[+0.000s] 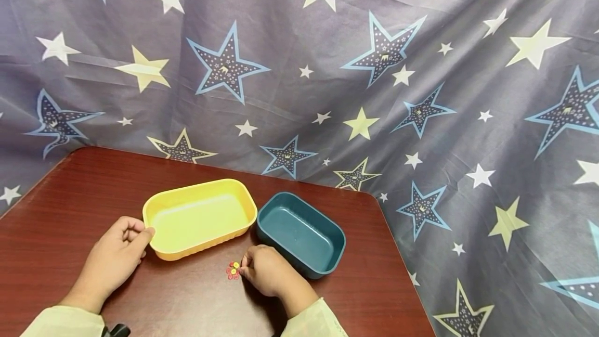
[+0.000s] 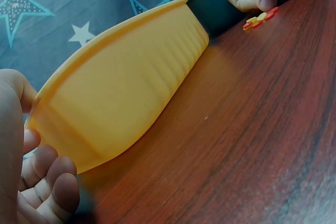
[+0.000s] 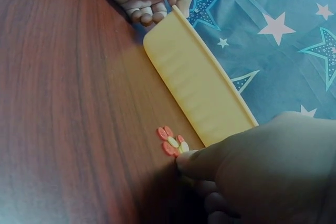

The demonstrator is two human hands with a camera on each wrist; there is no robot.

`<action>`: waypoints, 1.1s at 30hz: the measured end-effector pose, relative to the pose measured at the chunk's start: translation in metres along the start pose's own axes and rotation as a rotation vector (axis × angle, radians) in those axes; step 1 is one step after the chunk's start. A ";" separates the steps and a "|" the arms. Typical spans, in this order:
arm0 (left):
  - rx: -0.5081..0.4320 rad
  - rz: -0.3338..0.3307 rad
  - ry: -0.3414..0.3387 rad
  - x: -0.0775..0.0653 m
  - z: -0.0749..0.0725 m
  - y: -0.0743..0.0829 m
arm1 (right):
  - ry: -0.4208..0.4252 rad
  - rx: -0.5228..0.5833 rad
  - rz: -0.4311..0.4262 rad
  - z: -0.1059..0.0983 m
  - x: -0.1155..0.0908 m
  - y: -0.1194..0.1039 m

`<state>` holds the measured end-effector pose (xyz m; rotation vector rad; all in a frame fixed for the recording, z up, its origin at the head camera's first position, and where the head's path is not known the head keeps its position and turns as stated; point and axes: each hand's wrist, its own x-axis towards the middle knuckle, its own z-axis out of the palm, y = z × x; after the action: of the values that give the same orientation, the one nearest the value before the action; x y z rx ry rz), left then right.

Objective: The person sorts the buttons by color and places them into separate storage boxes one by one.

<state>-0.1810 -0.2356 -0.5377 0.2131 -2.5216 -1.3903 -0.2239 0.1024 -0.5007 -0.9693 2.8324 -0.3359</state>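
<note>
A yellow plastic tub (image 1: 202, 246) stands on the table, its near left rim gripped between the thumb and fingers of my left hand (image 1: 114, 256). In the left wrist view that hand (image 2: 44, 182) lies at the tub's end. Small red and yellow buttons (image 1: 233, 271) lie in a flower-like cluster in front of the tub. At their right side, my right hand (image 1: 269, 273) has its fingers curled and thumb and fingertips together, pinching a small button. The right wrist view shows the thumb against the cluster (image 3: 170, 142); the fingertips partly hide the button.
A dark teal tub (image 1: 301, 233) stands right of the yellow one, close behind my right hand. The reddish-brown wooden table (image 1: 178, 300) ends at a grey star-patterned cloth (image 1: 299, 92) hanging behind it and along the right.
</note>
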 end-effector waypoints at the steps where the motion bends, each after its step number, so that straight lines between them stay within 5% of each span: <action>1: 0.001 0.000 0.001 0.000 0.000 0.000 | 0.008 0.002 0.001 0.000 -0.001 0.000; 18: 0.002 0.020 0.001 0.000 0.000 -0.002 | 0.122 0.047 -0.014 0.004 -0.004 0.000; 33: -0.004 0.024 0.010 0.001 0.001 -0.003 | 0.109 0.072 0.023 -0.006 -0.004 -0.003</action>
<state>-0.1821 -0.2360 -0.5405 0.1886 -2.5044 -1.3818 -0.2204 0.1039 -0.4942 -0.9312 2.9036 -0.4993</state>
